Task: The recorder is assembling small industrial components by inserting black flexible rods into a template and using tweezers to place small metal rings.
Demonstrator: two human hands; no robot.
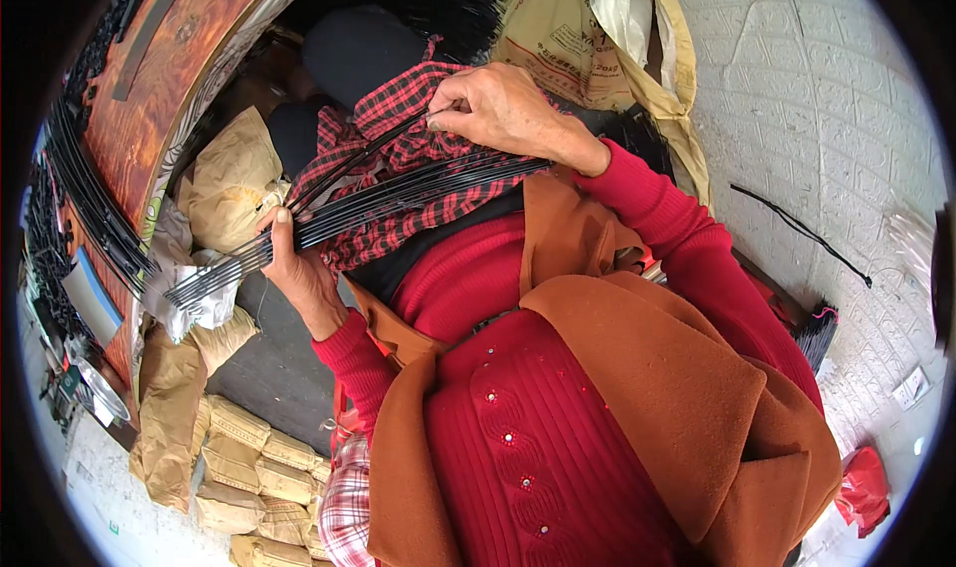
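Observation:
A bundle of long thin black strips (398, 191) lies across my lap on a red and black plaid cloth (398, 149). My left hand (299, 273) grips the bundle near its left end, thumb over the strips, and the ends fan out past it. My right hand (503, 109) is up at the cloth's top, pinching one or two strips (368, 149) lifted apart from the bundle. I wear a red sweater and an orange-brown vest.
Tan sacks (234, 174) and stacked paper-wrapped packs (249, 467) sit at the left. A brown wooden panel (169, 79) with more black strips (85, 199) stands at the upper left. On the pale paving at the right lie a loose black strip (797, 230), a small black bundle (819, 333) and a red bag (862, 487).

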